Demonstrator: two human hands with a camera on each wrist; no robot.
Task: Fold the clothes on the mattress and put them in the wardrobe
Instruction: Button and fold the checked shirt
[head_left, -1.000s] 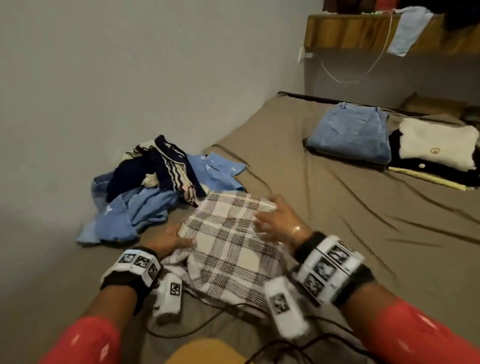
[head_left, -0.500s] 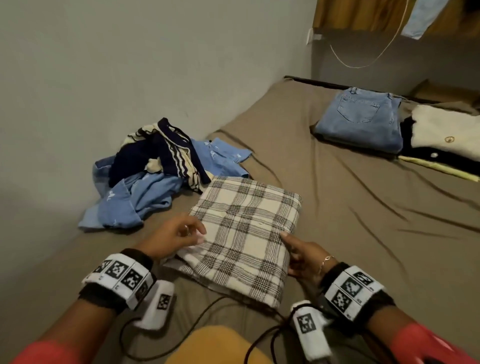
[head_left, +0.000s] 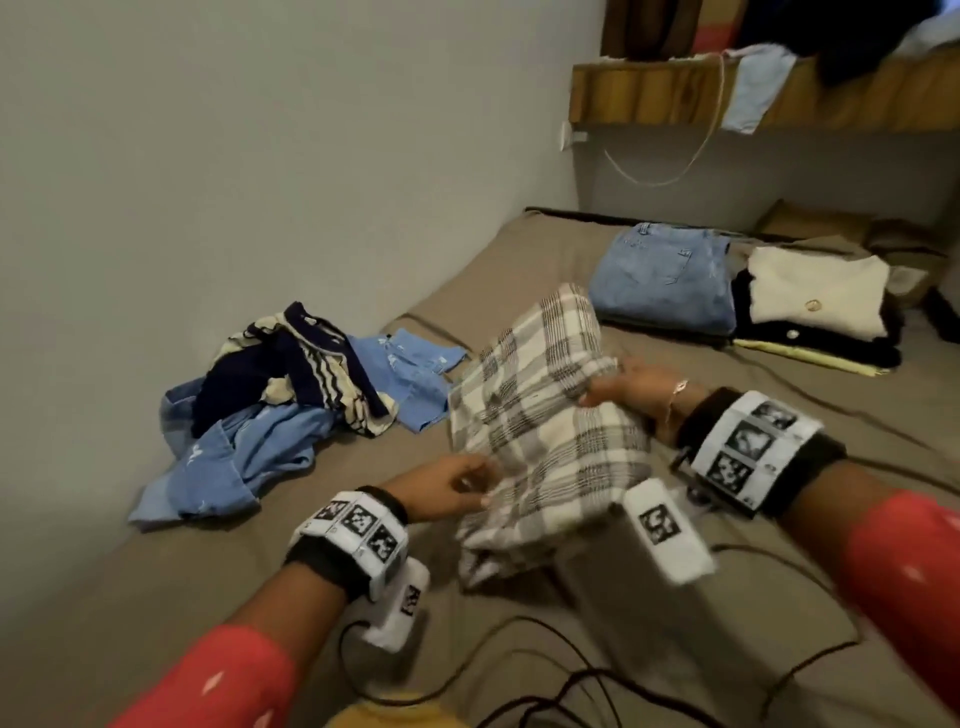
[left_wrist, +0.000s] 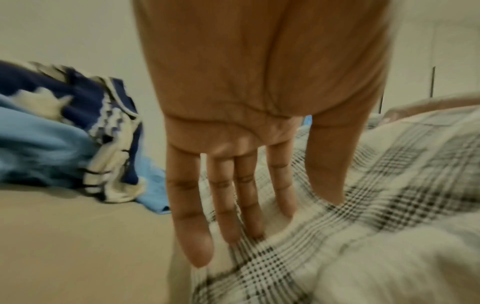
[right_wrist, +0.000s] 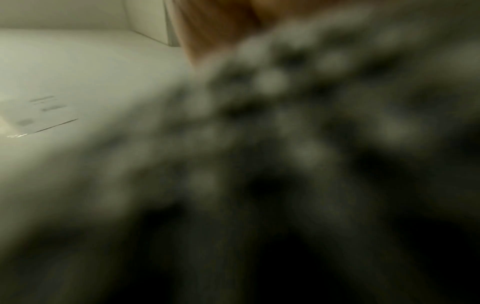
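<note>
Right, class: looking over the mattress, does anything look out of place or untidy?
Yes. The heap of blue and navy striped clothes by the wall is crumpled and unfolded, unlike the folded jeans and cream and black stack. The plaid garment is bunched, lifted between the left hand and right hand.

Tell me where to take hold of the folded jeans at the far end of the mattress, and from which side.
Slide both hands under the folded jeans from their open near edge, probably. They lie flat on the mattress; the cream sweater stack crowds their right side, the left is free.
</note>
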